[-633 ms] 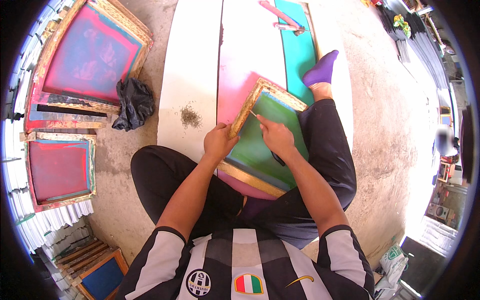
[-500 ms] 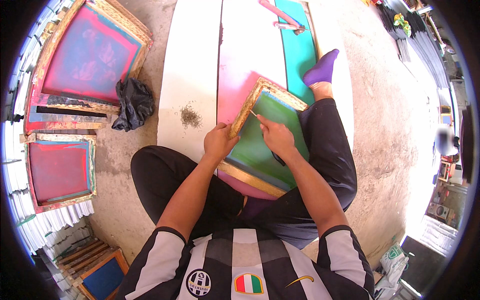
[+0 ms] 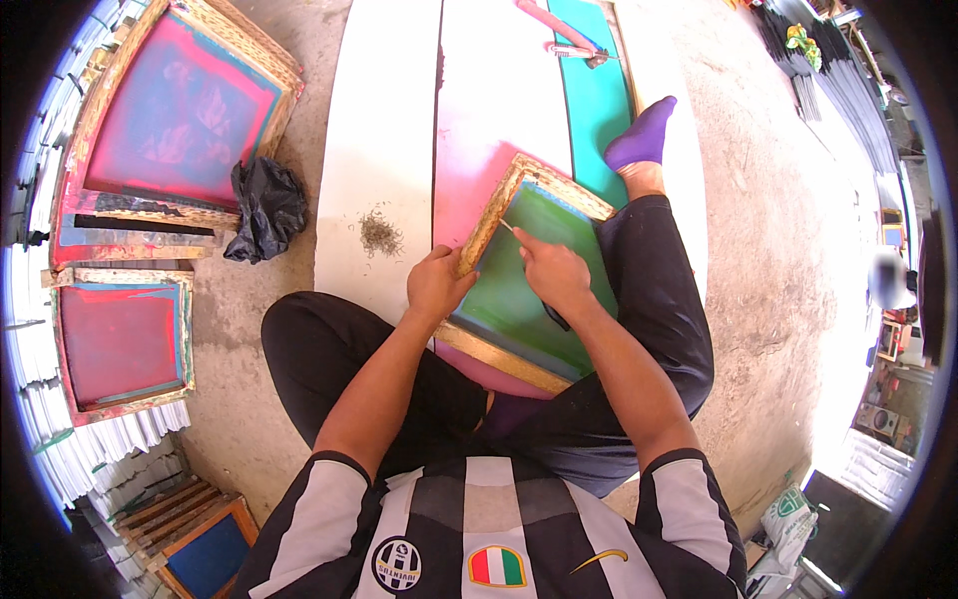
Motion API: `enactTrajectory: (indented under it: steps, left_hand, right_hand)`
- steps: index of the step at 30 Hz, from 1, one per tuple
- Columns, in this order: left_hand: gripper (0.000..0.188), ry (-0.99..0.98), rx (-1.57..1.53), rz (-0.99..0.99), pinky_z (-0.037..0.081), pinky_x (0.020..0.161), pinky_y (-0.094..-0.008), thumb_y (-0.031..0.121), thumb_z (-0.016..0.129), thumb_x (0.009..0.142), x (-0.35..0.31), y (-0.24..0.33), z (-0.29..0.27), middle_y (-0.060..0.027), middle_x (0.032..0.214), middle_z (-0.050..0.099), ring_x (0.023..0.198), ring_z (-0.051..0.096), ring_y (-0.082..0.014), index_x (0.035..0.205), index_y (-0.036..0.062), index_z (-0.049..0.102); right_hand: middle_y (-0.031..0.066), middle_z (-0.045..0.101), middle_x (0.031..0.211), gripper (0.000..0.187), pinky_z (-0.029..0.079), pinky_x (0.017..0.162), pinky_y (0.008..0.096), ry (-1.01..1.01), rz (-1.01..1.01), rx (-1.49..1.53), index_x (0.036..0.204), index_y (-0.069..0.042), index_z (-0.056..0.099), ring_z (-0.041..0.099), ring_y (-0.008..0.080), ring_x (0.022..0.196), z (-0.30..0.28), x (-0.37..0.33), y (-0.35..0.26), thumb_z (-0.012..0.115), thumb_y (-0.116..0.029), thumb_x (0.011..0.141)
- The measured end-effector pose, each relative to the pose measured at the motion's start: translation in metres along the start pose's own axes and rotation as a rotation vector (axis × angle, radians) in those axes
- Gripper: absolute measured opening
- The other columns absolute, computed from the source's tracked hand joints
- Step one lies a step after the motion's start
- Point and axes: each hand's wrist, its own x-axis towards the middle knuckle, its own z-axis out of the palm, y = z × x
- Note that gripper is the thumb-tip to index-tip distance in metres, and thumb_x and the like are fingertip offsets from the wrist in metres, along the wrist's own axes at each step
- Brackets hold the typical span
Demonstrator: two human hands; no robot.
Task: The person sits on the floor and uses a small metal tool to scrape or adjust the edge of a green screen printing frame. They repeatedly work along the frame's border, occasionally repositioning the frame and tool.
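Across my lap lies a wooden-framed printing screen with a green mesh and bluish edges, tilted so that its far end points up and to the right. My left hand is closed round the left rail of the frame, thumb toward the mesh. Over the upper left of the mesh, my right hand pinches a thin, pale stick-like tool with the index finger stretched along it. Its tip is close to the inner edge of the left rail. Most of the tool is hidden by the fingers.
Under me is a board with white, pink and teal strips. A small pile of dark shavings lies left of my hand. Farther off lie a cutter-like tool, a black plastic bag and more framed screens at the left.
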Motion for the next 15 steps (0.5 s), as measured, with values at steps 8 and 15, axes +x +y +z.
enactTrajectory:
  steps: [8, 15]
  left_hand:
    - [0.048, -0.046, 0.066, -0.020, 0.058, 0.080, -0.0478, 0.032, 0.082, 0.083, 0.005, 0.006, 0.007, -0.0116, 0.102, 0.070, 0.091, 0.072, -0.0363, 0.125, 0.0111, 0.074]
    - [0.047, -0.014, 0.041, 0.008, 0.058, 0.081, -0.0474, 0.033, 0.083, 0.084, 0.000, 0.002, -0.001, -0.0112, 0.104, 0.071, 0.092, 0.072, -0.0353, 0.125, 0.0114, 0.075]
  right_hand:
    - [0.0209, 0.077, 0.097, 0.051, 0.061, 0.078, 0.0591, -0.059, -0.032, 0.297, 0.159, -0.030, 0.047, 0.076, 0.0425, 0.088, 0.033, 0.026, 0.031, 0.051, -0.032, 0.108]
    - [0.0260, 0.075, 0.105, 0.044, 0.059, 0.087, 0.0517, -0.009, -0.009, -0.101, 0.151, -0.034, 0.060, 0.075, 0.0425, 0.096, 0.011, 0.002, 0.006, 0.057, -0.031, 0.107]
